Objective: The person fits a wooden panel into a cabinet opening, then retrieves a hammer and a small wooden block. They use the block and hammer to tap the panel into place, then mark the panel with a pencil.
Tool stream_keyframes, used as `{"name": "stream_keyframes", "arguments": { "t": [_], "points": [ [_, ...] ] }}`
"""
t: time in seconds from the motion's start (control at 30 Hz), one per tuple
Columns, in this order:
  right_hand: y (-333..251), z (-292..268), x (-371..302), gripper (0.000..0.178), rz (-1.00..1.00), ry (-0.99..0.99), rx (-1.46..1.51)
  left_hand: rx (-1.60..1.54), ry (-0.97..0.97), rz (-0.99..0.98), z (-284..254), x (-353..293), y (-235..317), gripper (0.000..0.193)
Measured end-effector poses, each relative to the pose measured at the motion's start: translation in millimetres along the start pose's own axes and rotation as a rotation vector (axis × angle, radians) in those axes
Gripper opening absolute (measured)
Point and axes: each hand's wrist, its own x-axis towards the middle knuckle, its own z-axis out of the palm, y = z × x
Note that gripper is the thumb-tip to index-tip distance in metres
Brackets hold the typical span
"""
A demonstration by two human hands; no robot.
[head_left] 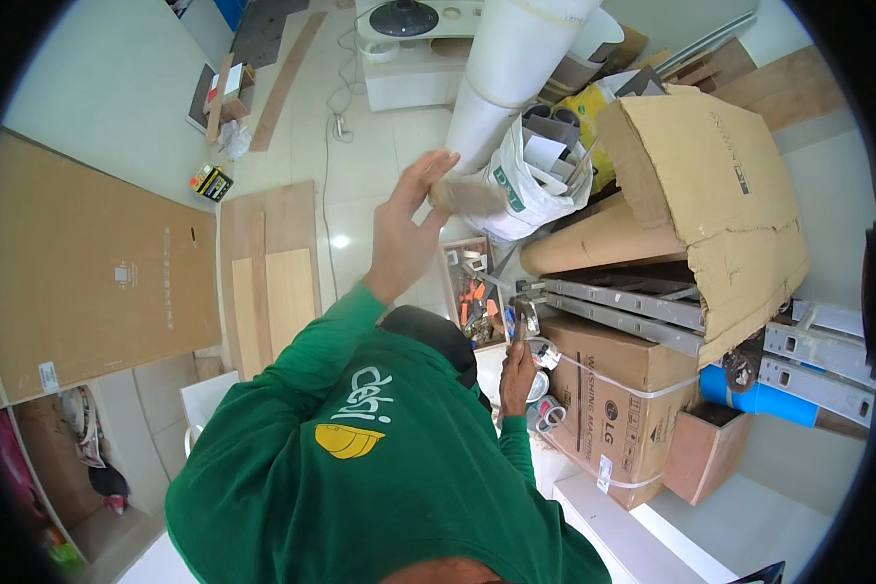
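Observation:
My left hand (409, 219) is raised, fingers and thumb curved around the near end of a short, blurred brown piece (475, 197); its exact kind does not show. Just beyond the fingertips rises a thick white cylinder (501, 73). Lower and to the right, my right hand (518, 380) is closed around the handle of a hammer (526, 316), its metal head pointing away from me. Close to that hand lies an open tool box (453, 277) holding several orange-handled tools.
A white sack (521, 219) of offcuts stands ahead. At right are a ladder (633, 310), a washing machine carton (603, 389), a torn cardboard box (730, 185) and a wooden box (706, 453). Boards (282, 292) lie on the floor at left, near a large brown panel (88, 273).

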Motion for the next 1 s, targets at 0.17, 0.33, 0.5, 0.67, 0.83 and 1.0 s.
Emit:
{"name": "stream_keyframes", "arguments": {
  "t": [0.17, 0.33, 0.5, 0.67, 0.83, 1.0],
  "points": [
    [29.4, -0.8, 6.7, 0.048, 0.072, -0.008, 0.028, 0.151, 0.046, 0.305, 2.9, 3.6, 22.8, 0.065],
    [39.9, 6.7, 9.2, 0.045, 0.052, -0.006, 0.095, 0.147, 0.026, 0.346, 0.4, 7.5, 37.9, 0.071],
    [45.0, 12.5, 8.5, 0.044, 0.075, -0.016, 0.100, 0.144, 0.029, 0.329, 1.9, 8.6, 45.1, 0.069],
    [27.8, 13.2, 5.1, 0.044, 0.071, -0.032, 0.065, 0.123, 0.031, 0.312, 4.2, 6.5, 47.0, 0.067],
    [28.5, 16.6, 8.2, 0.045, 0.053, -0.026, 0.097, 0.123, 0.042, 0.337, 6.3, 7.7, 44.1, 0.066],
    [5.7, 13.0, 14.1, 0.052, 0.027, -0.044, 0.250, 0.119, 0.067, 0.363, 11.4, 11.5, 33.3, 0.060]
  ]
}}
